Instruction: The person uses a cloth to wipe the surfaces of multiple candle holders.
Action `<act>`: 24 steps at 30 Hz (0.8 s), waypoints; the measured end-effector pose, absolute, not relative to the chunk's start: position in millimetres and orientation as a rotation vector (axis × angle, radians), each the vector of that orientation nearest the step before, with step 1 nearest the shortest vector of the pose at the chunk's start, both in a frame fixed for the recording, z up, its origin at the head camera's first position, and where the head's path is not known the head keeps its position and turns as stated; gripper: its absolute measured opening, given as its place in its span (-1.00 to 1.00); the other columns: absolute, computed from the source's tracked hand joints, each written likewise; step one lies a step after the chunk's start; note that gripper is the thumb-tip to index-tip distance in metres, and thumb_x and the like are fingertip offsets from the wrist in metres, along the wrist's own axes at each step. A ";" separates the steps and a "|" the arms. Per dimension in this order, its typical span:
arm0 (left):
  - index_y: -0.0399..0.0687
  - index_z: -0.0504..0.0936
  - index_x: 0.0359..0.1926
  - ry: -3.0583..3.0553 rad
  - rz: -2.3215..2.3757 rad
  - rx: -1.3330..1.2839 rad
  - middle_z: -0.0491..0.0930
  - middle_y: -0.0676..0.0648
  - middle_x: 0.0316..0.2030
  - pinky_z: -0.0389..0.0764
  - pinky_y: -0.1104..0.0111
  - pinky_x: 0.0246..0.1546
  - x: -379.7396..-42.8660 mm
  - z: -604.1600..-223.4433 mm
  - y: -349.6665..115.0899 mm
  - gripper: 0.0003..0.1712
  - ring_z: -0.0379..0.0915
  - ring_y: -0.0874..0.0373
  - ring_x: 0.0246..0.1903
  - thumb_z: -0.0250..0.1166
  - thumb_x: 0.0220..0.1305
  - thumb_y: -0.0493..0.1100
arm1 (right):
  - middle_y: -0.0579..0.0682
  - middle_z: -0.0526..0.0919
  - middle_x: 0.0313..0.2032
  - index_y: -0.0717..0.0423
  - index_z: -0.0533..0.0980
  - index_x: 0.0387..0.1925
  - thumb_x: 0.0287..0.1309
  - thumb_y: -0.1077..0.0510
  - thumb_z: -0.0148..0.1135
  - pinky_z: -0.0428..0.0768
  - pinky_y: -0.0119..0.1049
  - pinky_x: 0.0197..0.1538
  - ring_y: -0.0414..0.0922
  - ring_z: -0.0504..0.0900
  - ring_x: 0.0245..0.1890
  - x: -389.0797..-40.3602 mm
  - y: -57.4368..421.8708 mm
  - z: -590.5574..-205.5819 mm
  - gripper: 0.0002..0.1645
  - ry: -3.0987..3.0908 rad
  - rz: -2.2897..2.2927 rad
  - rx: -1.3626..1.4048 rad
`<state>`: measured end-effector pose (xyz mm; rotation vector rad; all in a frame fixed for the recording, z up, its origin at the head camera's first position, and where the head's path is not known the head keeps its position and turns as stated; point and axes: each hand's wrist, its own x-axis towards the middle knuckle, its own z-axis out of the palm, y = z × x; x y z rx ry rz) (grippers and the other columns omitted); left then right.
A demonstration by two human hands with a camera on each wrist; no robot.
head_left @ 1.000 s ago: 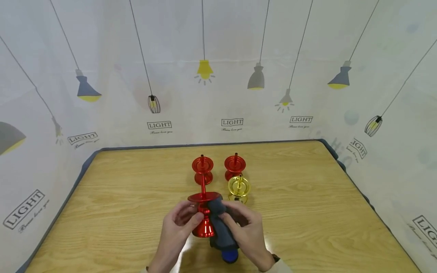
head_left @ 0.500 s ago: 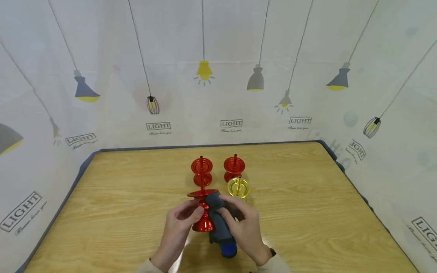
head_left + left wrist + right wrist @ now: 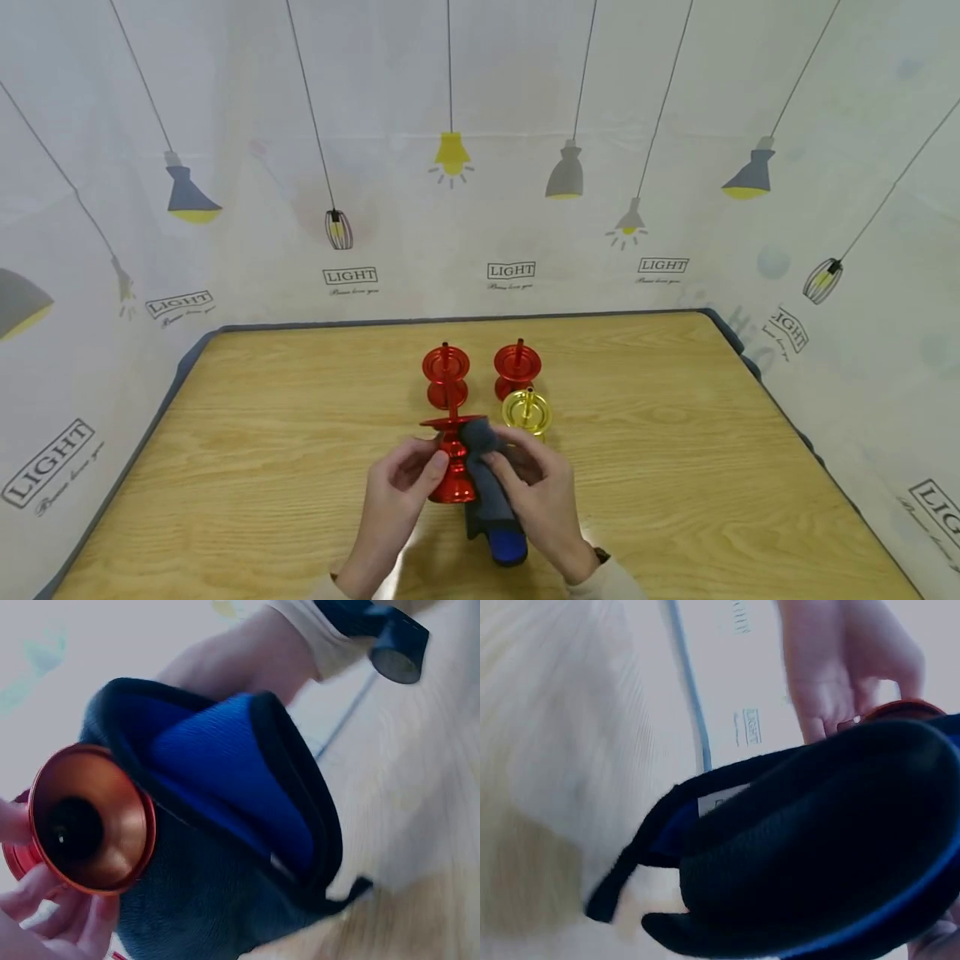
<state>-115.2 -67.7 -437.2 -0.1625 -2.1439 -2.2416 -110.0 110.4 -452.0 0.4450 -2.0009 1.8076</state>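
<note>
In the head view my left hand [image 3: 397, 492] grips a red metallic candlestick [image 3: 454, 483] by its stem, fingers behind and thumb in front. It is held nearly upright above the table, its dish slightly tilted and a thin rod on top. My right hand [image 3: 543, 504] pinches a folded dark grey-blue cloth [image 3: 491, 492], with a bright blue inner side and black edging. The cloth lies against the candlestick's right side, under the dish. In the left wrist view the candlestick's hollow base [image 3: 124, 825] faces the camera. In the right wrist view the cloth [image 3: 817, 847] hides most of the candlestick.
Two red candlesticks [image 3: 446, 365] [image 3: 517, 365] stand farther back on the wooden table [image 3: 262, 442]. A gold candlestick [image 3: 527, 410] stands just in front of the right one. A white printed curtain [image 3: 405, 192] surrounds the table's back and sides.
Both hands have shifted slightly up and away with the candlestick and cloth. The cloth stays against the stem below the dish. The standing candlesticks have not moved.
</note>
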 end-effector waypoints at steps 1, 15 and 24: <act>-0.34 0.69 -0.13 -2.174 -2.197 -0.170 0.70 -0.15 -0.19 0.67 0.43 -0.10 -115.0 -436.6 -65.8 -0.81 0.66 0.21 -0.20 0.39 0.28 -0.31 | 0.17 0.76 -0.11 0.19 0.64 0.04 0.17 0.42 0.38 0.73 -0.39 -0.22 -0.20 0.78 -0.21 -109.3 110.9 -451.1 -0.62 -2.003 1.713 0.472; -0.33 0.65 -0.07 -2.164 -2.356 -0.099 0.72 -0.02 -0.26 0.69 0.40 -0.13 -116.6 -435.0 -69.6 -0.66 0.68 0.17 -0.25 0.50 0.14 -0.33 | 0.21 0.75 -0.11 0.20 0.61 0.06 0.20 0.45 0.33 0.74 -0.33 -0.25 -0.21 0.77 -0.19 -103.5 116.8 -450.4 -0.61 -1.951 1.749 0.599; -0.29 0.69 -0.07 -2.099 -2.562 -0.191 0.70 0.03 -0.15 0.60 0.39 -0.13 -115.6 -441.3 -78.4 -0.80 0.58 0.16 -0.18 0.34 0.32 -0.29 | -0.03 0.75 -0.03 0.32 0.58 0.08 0.25 0.38 0.31 0.74 -0.28 -0.12 -0.17 0.78 -0.09 -105.6 120.0 -456.9 -0.64 -1.982 2.091 0.454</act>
